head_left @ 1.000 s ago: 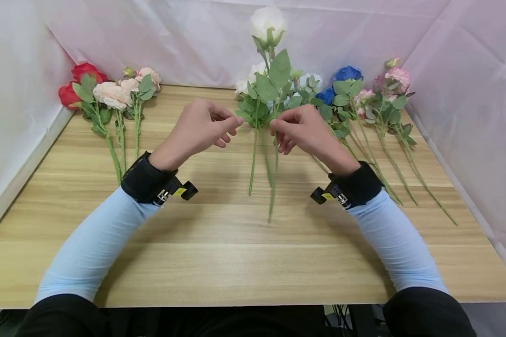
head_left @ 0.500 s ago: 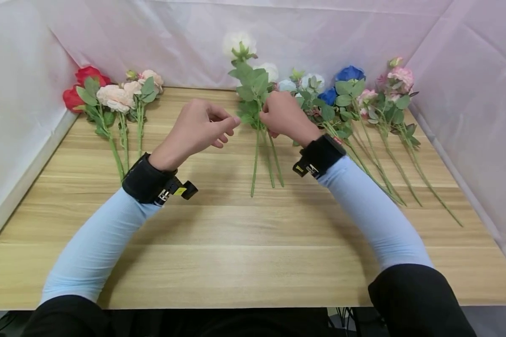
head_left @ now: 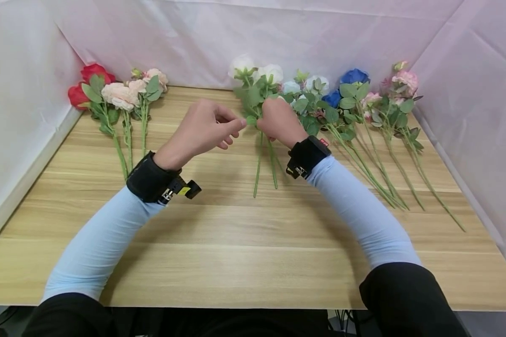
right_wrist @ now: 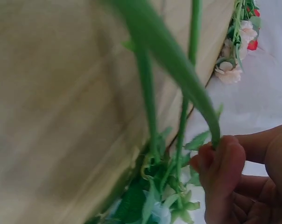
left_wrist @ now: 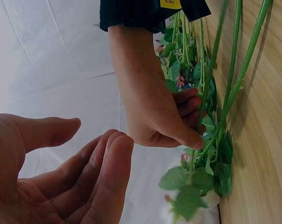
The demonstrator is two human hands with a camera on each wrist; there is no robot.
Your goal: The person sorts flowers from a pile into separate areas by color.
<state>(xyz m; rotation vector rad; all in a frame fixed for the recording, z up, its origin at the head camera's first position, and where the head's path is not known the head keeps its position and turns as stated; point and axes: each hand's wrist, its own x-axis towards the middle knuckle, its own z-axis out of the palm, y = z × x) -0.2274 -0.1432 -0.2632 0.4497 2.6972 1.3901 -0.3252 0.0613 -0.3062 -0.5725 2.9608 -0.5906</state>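
My right hand pinches the green stem of an artificial white rose between thumb and fingertips. This rose leans back beside another white flower, whose stem lies on the table. In the left wrist view the right hand grips close to the leaves, with several stems running past it. My left hand hovers just left of these stems, its fingers loosely bent. Between the left thumb and fingers there is a gap with nothing in it.
Red roses and pale pink flowers lie at the back left of the wooden table. Light blue flowers, blue roses and pink flowers lie at the back right. White cloth walls the back and sides.
The right hand has moved left and turned over, bringing the held white rose down and left from its raised position to the other white flower. The left hand has stayed nearly still.
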